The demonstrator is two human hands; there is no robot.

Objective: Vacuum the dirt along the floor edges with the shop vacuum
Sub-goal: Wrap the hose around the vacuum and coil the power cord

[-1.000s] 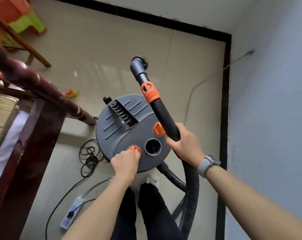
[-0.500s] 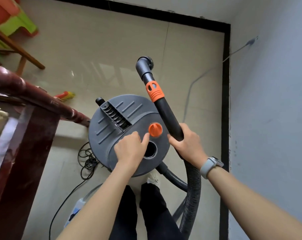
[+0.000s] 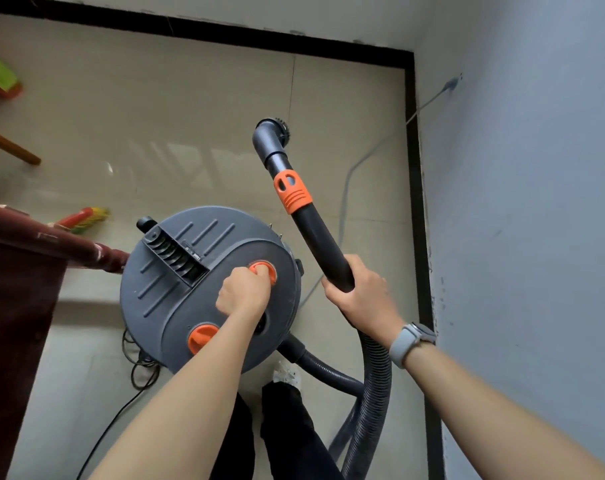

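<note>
A round grey shop vacuum (image 3: 176, 292) stands on the tiled floor in front of me, seen from above. My left hand (image 3: 244, 294) lies on its lid with curled fingers on the far orange knob (image 3: 266, 268); a second orange knob (image 3: 200, 336) sits nearer me. My right hand (image 3: 360, 296) grips the black wand (image 3: 320, 244), which has an orange collar (image 3: 292, 192) and an angled brush nozzle (image 3: 271, 131) held above the floor. The ribbed hose (image 3: 374, 389) loops down from my right hand to the vacuum's side.
A black baseboard (image 3: 415, 188) runs along the blue-grey right wall and across the far wall, meeting in a corner. A dark red wooden furniture piece (image 3: 24, 278) stands at left. Black cable (image 3: 138, 372) coils on the floor beside the vacuum. My legs (image 3: 287, 427) are below.
My left hand moved from the near orange knob across the lid to the far orange knob. The view shifted, and the wand stays in my right hand.
</note>
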